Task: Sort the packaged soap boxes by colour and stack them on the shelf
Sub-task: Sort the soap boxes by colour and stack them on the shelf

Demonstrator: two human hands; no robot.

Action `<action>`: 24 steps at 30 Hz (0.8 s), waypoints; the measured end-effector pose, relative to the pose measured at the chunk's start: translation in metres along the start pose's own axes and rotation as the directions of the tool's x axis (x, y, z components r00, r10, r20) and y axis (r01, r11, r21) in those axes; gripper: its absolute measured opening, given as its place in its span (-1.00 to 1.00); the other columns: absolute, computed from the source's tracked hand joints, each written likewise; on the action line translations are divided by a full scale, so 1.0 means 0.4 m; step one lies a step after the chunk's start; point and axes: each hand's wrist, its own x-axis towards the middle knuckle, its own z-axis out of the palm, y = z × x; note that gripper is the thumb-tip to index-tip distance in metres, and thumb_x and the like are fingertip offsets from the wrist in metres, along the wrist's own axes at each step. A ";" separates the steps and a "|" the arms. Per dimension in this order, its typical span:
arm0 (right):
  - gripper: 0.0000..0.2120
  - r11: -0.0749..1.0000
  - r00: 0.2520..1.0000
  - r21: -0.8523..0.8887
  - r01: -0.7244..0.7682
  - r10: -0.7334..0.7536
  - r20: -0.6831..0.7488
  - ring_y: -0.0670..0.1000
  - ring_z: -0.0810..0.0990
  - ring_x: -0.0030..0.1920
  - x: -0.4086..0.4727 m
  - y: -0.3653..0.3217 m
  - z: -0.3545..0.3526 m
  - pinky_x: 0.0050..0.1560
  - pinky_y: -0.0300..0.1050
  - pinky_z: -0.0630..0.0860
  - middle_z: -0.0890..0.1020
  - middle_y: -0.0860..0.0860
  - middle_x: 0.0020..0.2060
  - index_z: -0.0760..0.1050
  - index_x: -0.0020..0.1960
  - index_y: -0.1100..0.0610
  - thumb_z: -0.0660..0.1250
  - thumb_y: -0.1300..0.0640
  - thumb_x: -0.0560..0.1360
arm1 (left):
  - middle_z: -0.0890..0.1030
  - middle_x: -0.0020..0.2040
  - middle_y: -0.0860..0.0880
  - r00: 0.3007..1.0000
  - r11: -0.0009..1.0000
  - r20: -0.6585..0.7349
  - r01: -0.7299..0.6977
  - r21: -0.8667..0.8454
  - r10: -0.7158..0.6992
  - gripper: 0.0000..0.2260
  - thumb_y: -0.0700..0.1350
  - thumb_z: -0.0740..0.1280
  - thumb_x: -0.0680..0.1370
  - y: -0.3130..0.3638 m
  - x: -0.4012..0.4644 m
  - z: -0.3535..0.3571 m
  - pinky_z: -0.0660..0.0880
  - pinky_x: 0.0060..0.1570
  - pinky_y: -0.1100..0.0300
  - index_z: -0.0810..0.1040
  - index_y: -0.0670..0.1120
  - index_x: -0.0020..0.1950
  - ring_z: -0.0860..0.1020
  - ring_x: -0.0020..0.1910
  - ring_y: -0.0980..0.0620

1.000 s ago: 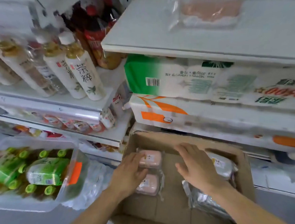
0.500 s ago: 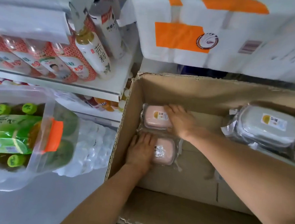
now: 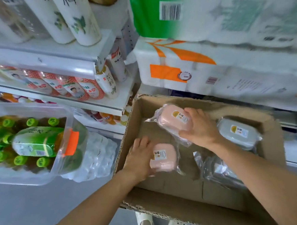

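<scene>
Head view: we are picking the two pink soaps out of the carton (image 3: 186,211), the pick-up step of the sort. Our right hand (image 3: 200,129) is curling over the upper pink soap (image 3: 172,120) at centre frame, which is tilting up off the carton floor. Our left hand (image 3: 140,156) is gripping the left edge of the lower pink soap (image 3: 163,158), just below it, thumb on top. A grey soap (image 3: 238,132) is sitting at right of centre, apart from both hands. Next, we judge, both pinks are needing a lift clear of the carton wall and up to the shelf, stacked together.
</scene>
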 end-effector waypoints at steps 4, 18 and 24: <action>-0.35 0.965 0.999 0.261 -0.020 0.029 -0.032 -0.05 0.48 0.09 -0.117 0.002 -0.198 0.10 -0.05 0.47 0.48 -0.10 0.14 0.35 0.34 -0.05 0.49 -0.07 0.31 | 0.26 0.24 0.02 0.998 0.994 -0.058 0.019 -0.104 -0.025 -0.22 0.13 0.54 0.30 0.049 -0.069 -0.185 0.35 0.28 0.10 0.25 0.08 0.42 0.30 0.25 -0.02; -0.66 0.873 0.971 0.440 0.211 -0.135 -0.198 -0.06 0.63 -0.02 -0.420 -0.084 -0.805 0.06 -0.18 0.50 0.66 -0.07 -0.04 0.52 0.20 -0.20 0.45 -0.06 0.44 | 0.29 0.24 0.02 0.892 0.980 -0.442 -0.157 -0.121 0.089 -0.10 0.04 0.52 0.22 0.289 -0.225 -0.803 0.26 0.19 0.29 0.24 -0.03 0.52 0.29 0.18 0.08; -0.58 0.859 0.924 0.418 0.294 -0.143 -0.355 0.05 0.61 0.03 -0.446 -0.105 -0.961 0.01 -0.12 0.51 0.61 0.03 0.05 0.52 0.26 -0.09 0.48 -0.05 0.43 | 0.28 0.23 0.07 0.812 0.972 -0.561 -0.228 -0.049 0.162 -0.12 0.04 0.56 0.28 0.330 -0.230 -0.940 0.20 0.22 0.30 0.25 -0.04 0.52 0.27 0.26 0.08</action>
